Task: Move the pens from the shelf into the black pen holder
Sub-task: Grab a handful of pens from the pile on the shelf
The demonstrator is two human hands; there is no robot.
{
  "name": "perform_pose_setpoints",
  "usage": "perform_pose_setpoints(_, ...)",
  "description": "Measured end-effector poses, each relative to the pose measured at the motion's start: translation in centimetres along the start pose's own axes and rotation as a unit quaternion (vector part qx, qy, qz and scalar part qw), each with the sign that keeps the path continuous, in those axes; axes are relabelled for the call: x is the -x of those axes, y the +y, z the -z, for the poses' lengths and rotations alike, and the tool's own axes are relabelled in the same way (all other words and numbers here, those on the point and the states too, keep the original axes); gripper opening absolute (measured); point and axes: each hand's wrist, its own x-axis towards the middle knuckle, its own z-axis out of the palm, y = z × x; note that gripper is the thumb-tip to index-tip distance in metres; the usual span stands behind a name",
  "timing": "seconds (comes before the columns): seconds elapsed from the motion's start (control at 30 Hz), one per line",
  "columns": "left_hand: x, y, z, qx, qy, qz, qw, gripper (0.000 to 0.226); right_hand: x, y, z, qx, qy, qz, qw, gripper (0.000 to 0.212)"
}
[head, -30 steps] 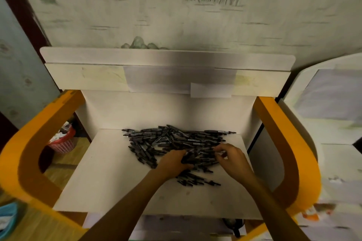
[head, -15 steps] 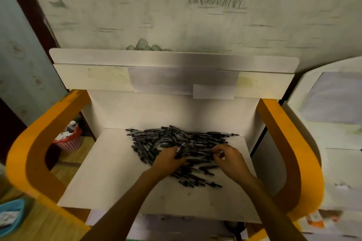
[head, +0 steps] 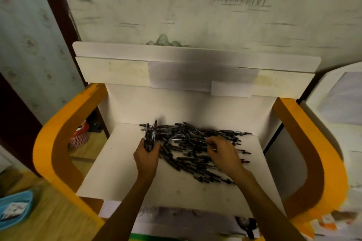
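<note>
A white shelf fills the middle of the frame, its flat board lightly smudged and framed on either side by thick orange curved side panels. A tall white back panel rises behind it, patched with pale taped sheets. Behind that, across the top of the frame, is wallpaper printed with faint grasses, birds and small green hills.

A heap of black pens lies on the board, spread from its centre toward the right edge. The left hand, at centre frame, grips a bundle of pens that stand upright out of its fist at the heap's left end. The right hand rests on the heap with its fingers curled down among the pens; whether it pinches one I cannot tell.

At the lower left, wood-look flooring shows, with a blue tray at the frame's edge and a red basket seen through the gap in the left side panel. A dark object sits below the shelf's front edge at lower centre-right, too blurred to identify.
</note>
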Motion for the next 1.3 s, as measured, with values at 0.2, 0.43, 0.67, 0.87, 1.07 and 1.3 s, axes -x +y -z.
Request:
perform_pose_setpoints(0.2, 1.5, -0.4, 0.0, 0.004, 0.057, -0.114, 0.992, 0.008, 1.2, -1.0, -1.0, 0.004, 0.022, 0.004, 1.0, 0.026)
perform_pose_setpoints(0.43, 2.4, -3.9, 0.7, 0.004, 0.075, -0.062, 0.995, 0.008, 3.0, -0.9, -1.2, 0.013, 0.011, 0.001, 1.0, 0.026)
perform_pose_setpoints(0.67, 2.3, -4.3, 0.8, 0.011, 0.031, -0.043, 0.999, 0.008, 3.3, -1.1, -1.0, 0.019, 0.016, -0.009, 1.0, 0.027)
perform_pose_setpoints(0.87, 1.9, -4.0, 0.8, 0.02, 0.052, 0.023, 0.998, 0.023, 3.2, -2.2, -0.4, 0.017, 0.023, -0.008, 1.0, 0.025)
perform_pose_setpoints(1.07, 1.5, -3.7, 0.9, -0.041, 0.007, 0.018, 0.999, 0.018, 3.8, -3.6, 1.3, 0.025, 0.041, -0.011, 0.999, 0.024)
perform_pose_setpoints(1.3, 1.8, 4.0, -2.6, -0.048, -0.202, 0.011, 0.978, 0.03, 4.8, -3.9, 6.3, 0.056, 0.089, -0.002, 0.995, 0.026)
